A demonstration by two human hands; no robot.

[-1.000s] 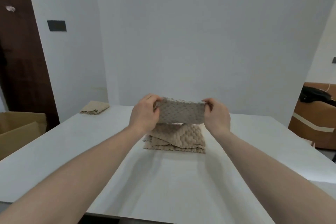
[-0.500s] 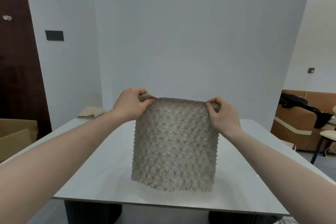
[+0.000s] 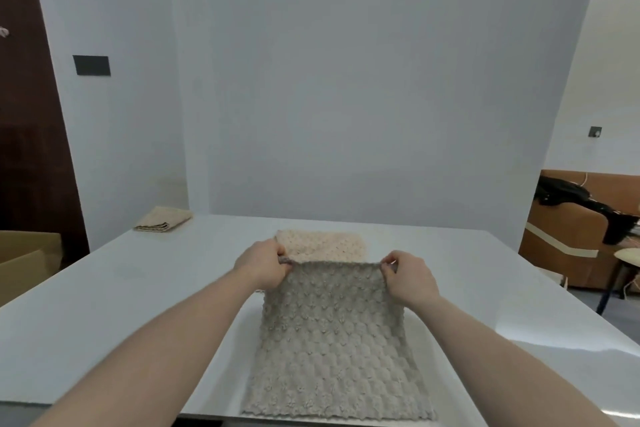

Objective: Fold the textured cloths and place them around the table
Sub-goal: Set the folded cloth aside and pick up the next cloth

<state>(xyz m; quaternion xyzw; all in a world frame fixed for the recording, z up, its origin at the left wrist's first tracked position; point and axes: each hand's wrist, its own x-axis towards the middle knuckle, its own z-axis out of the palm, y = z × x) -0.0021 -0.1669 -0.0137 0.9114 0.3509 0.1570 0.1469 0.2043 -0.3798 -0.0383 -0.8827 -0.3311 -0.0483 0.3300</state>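
A grey bubble-textured cloth (image 3: pixel 332 350) lies spread out on the white table (image 3: pixel 138 305), its near edge at the table's front edge. My left hand (image 3: pixel 263 269) pinches its far left corner and my right hand (image 3: pixel 407 279) pinches its far right corner, both corners lifted slightly off the table. Just behind the grey cloth lies a beige textured cloth (image 3: pixel 323 248), partly hidden by my hands. A folded beige cloth (image 3: pixel 162 220) rests at the table's far left corner.
A cardboard box (image 3: pixel 24 260) stands on the floor to the left by a dark door. A brown sofa (image 3: pixel 575 246) with dark clothing on it stands at the right, with a stool beside it. A white wall rises behind the table.
The grey cloth was lifted off the beige pile, hung unfolded in the air, and now lies laid out on the table toward me. Both hands came down with its far corners.
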